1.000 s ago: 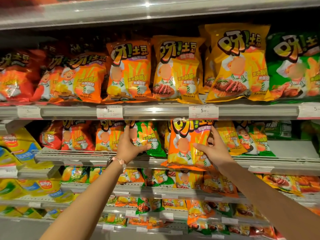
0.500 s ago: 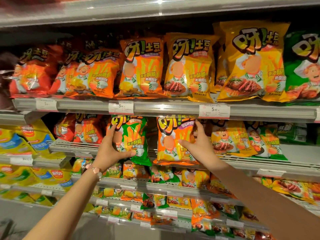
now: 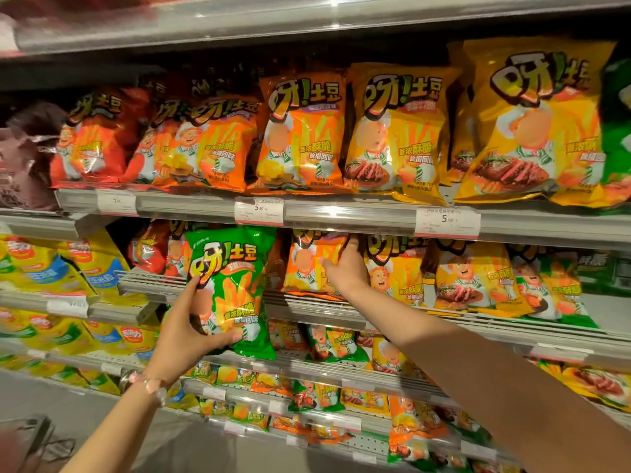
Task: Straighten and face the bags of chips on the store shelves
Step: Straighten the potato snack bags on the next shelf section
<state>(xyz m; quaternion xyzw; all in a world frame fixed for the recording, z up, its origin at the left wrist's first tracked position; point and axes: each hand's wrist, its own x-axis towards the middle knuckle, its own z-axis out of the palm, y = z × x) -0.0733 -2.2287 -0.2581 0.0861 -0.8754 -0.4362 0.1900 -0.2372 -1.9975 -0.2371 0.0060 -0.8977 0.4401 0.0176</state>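
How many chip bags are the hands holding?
2: the left hand grips a green bag out front; the right hand pinches an orange bag on the shelf.

Green chip bag (image 3: 235, 288): glossy plastic film, crinkled, with bright glare. Orange chip bag (image 3: 312, 264): same shiny film. Shelf edge rail (image 3: 348, 213): smooth grey, looked like metal, with a soft sheen. Price label (image 3: 258, 210): matt white paper. Bead bracelet (image 3: 150, 385): glossy beads.
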